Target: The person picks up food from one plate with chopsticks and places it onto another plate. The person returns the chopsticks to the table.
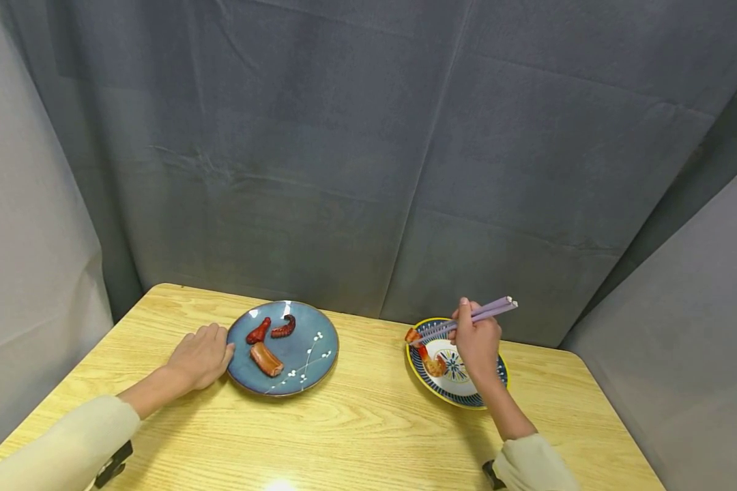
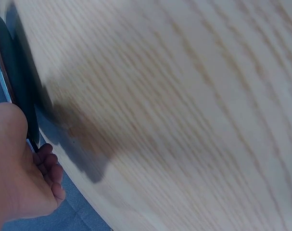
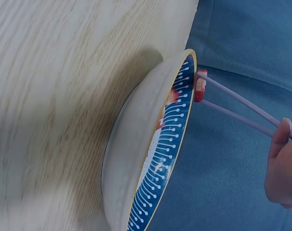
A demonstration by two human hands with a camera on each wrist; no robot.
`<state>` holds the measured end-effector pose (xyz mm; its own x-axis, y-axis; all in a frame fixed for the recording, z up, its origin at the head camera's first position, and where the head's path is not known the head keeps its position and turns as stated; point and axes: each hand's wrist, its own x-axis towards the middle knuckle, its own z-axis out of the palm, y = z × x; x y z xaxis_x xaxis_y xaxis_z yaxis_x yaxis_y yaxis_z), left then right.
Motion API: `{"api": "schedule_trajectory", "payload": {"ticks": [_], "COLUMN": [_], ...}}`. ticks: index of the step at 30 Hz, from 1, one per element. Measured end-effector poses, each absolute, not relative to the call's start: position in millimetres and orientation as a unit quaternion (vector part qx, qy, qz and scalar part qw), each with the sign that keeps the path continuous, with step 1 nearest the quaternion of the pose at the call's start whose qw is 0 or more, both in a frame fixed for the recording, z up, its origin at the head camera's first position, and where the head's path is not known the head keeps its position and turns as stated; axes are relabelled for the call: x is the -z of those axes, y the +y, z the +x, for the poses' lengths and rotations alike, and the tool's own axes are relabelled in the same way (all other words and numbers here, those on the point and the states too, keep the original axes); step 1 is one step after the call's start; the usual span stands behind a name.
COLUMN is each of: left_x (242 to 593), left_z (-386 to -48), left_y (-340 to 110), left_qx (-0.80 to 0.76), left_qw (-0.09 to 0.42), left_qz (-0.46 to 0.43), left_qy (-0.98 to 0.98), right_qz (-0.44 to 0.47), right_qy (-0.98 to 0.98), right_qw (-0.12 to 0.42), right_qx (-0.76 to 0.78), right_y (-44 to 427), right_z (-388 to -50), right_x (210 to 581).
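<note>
My left hand (image 1: 200,358) holds the left rim of a round blue plate (image 1: 316,324), its thumb and fingers on either side of the rim in the left wrist view. On the plate lie a red drumstick-shaped piece (image 1: 258,331), a dark curled tentacle-like piece (image 1: 284,326) and a brown rib-like piece (image 1: 266,359). My right hand (image 1: 478,344) grips a pair of lilac chopsticks (image 1: 491,309). Between their tips is a small red-and-white food piece (image 3: 200,85), at the left rim of a patterned bowl (image 1: 426,387). A shrimp (image 1: 434,366) lies inside that bowl.
Both dishes stand on a light wooden table (image 1: 368,416), with bare wood between them. A dark grey curtain (image 1: 282,170) hangs right behind the table's back edge. Pale cloth (image 1: 31,204) hangs at the left, and more at the right.
</note>
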<state>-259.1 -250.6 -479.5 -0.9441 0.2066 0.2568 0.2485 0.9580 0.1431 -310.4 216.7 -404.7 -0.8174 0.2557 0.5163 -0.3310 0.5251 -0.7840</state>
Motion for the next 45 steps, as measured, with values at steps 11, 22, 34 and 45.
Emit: {"api": "schedule_trajectory", "payload": {"ticks": [11, 22, 34, 45], "left_x": [479.3, 478.8, 480.5, 481.0], "left_z": [-258.4, -259.1, -259.1, -259.8], "left_y": [-252.1, -252.0, -252.6, -251.7], "left_qx": [0.088, 0.085, 0.084, 0.087], "left_qw": [0.115, 0.114, 0.110, 0.116], "left_qz": [-0.114, -0.114, -0.114, -0.114], "left_qy": [-0.983, -0.983, -0.984, -0.983], "right_qz": [0.007, -0.011, -0.027, -0.045], "right_qy": [-0.824, -0.832, -0.835, -0.843], "right_qw": [0.295, 0.302, 0.307, 0.311], "right_qx": [-0.484, -0.465, -0.455, -0.437], "right_y": [225.2, 232.8, 241.5, 248.5], "right_z": [-310.7, -313.7, -315.5, -317.2], "right_x": [407.9, 413.7, 416.5, 416.5]}}
